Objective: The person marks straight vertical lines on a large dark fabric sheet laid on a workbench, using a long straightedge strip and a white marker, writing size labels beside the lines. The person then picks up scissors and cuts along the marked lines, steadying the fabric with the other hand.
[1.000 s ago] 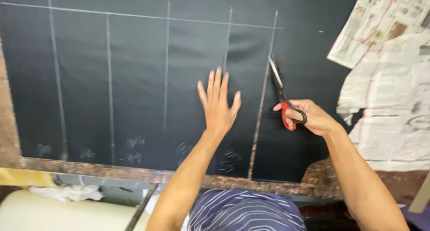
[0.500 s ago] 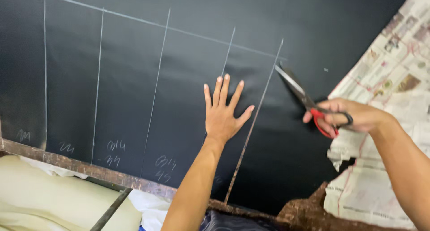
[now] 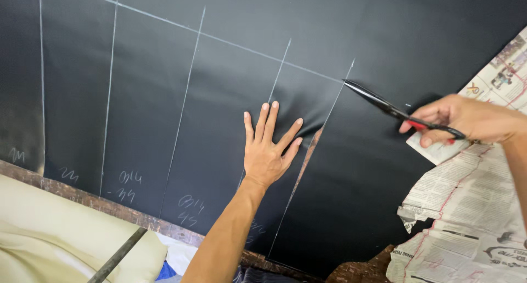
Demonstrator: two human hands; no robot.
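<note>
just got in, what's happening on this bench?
A person works on a sheet of black fabric ruled with chalk lines. The left hand presses flat on the fabric beside a slit along one line. The right hand holds red-handled scissors, tips at the line's top end. Newspaper lies to the right.

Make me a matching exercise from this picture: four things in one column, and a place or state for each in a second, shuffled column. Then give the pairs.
Things
1. left hand
2. scissors
3. newspaper
4. chalk lines

Places or states
A. held in the right hand, blades shut, tip at the end of a chalk line
B. spread out at the right edge of the black sheet
C. pressed flat on the black sheet, fingers spread
D. drawn pale across the black sheet

Pairs: 1-C, 2-A, 3-B, 4-D
</note>
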